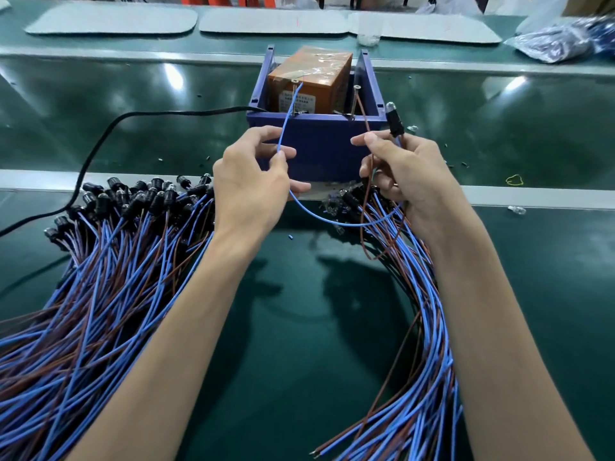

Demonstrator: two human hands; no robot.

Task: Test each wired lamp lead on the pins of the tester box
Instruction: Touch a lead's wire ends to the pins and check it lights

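Left hand (253, 181) pinches thin blue wire (285, 123), right hand (406, 174) grips thin brown wire (362, 114); press tips steadily onto metal pins (295, 81)

Glossy green workbench (100, 104) (overhead glare on it), 3 pale mats (273, 21) along far edge

Grey mats (109, 18), plastic bag (552, 44) at bk; yellow band (514, 180).

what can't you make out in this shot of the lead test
Head view:
label of orange tester unit: print too small, blurred
tip of brown wire at its pin: contact too small to tell
lamp: lit or not, too small
left lead pile: ends cut off by frame edges
black cable: far end cut off at left edge
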